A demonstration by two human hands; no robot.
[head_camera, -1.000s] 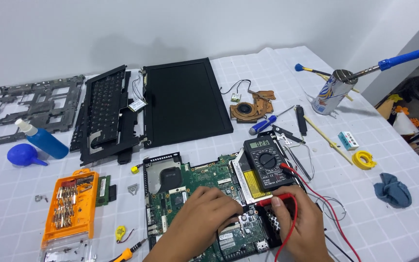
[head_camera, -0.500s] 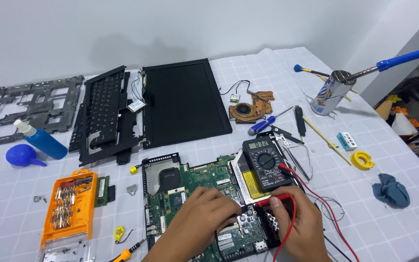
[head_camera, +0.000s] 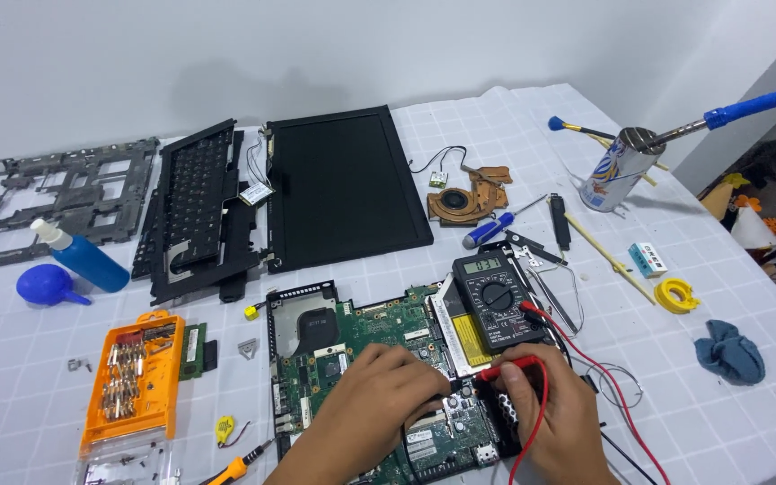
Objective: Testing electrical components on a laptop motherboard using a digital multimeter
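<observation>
A green laptop motherboard (head_camera: 334, 341) lies at the near middle of the table. My left hand (head_camera: 386, 395) rests on it, fingers curled down around a probe whose tip is hidden. My right hand (head_camera: 557, 404) grips a red probe (head_camera: 512, 365) and presses it onto the board's right part. Red and black leads (head_camera: 586, 368) run from the probes to a black multimeter (head_camera: 496, 296) just beyond my right hand, its display lit.
Orange screwdriver-bit case (head_camera: 135, 377) at near left. Blue bottle (head_camera: 87, 260) and blue blower bulb (head_camera: 45, 286) at left. Keyboard (head_camera: 192, 193), screen panel (head_camera: 343, 184) and chassis frame (head_camera: 38, 193) at back. Copper fan heatsink (head_camera: 464, 199), tin can of tools (head_camera: 620, 169), yellow tape roll (head_camera: 677, 295), blue cloth (head_camera: 729, 352) at right.
Both hands stay on the motherboard with the probes; only slight shifts of the fingers. Nothing else on the table has moved.
</observation>
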